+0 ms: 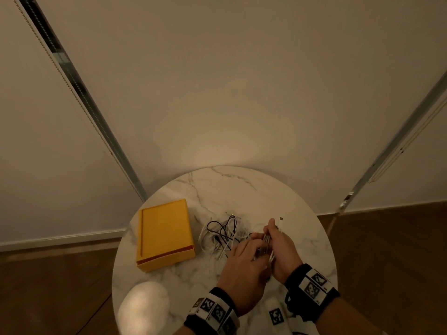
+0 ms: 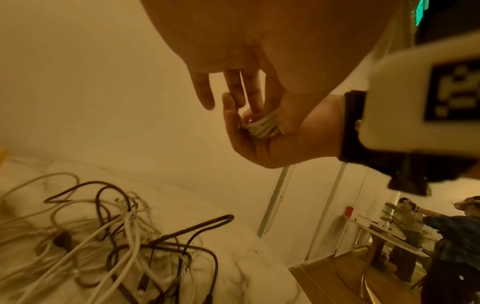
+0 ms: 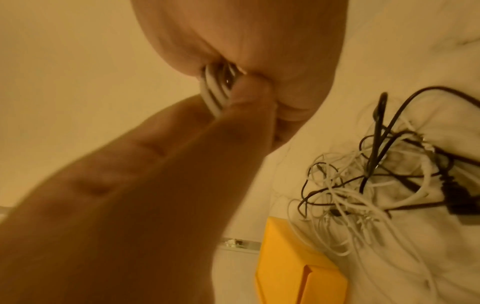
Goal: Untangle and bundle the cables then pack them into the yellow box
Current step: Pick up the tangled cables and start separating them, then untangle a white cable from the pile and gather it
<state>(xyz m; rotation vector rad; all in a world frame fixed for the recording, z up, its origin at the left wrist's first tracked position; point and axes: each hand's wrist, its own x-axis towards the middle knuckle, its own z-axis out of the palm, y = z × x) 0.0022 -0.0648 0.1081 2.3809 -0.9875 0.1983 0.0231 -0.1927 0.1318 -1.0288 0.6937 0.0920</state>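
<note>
A closed yellow box (image 1: 164, 234) (image 3: 291, 267) lies on the left of the round marble table (image 1: 242, 189). Right of it sits a loose tangle of black and white cables (image 1: 222, 234) (image 2: 124, 242) (image 3: 376, 174). Above the table's right side, both hands hold one coiled white cable bundle (image 1: 266, 240) (image 2: 262, 125) (image 3: 213, 92). My right hand (image 1: 281, 247) (image 2: 259, 144) grips the coil, and a plug end (image 1: 281, 218) sticks up past its fingers. My left hand (image 1: 244, 259) (image 3: 130, 185) pinches the same coil from the other side.
A pale wall with two slanted rails stands right behind the table, with wood floor around it. A white tagged block (image 1: 275, 315) lies at the table's front edge by my wrists. Other people stand at a far table (image 2: 405, 226).
</note>
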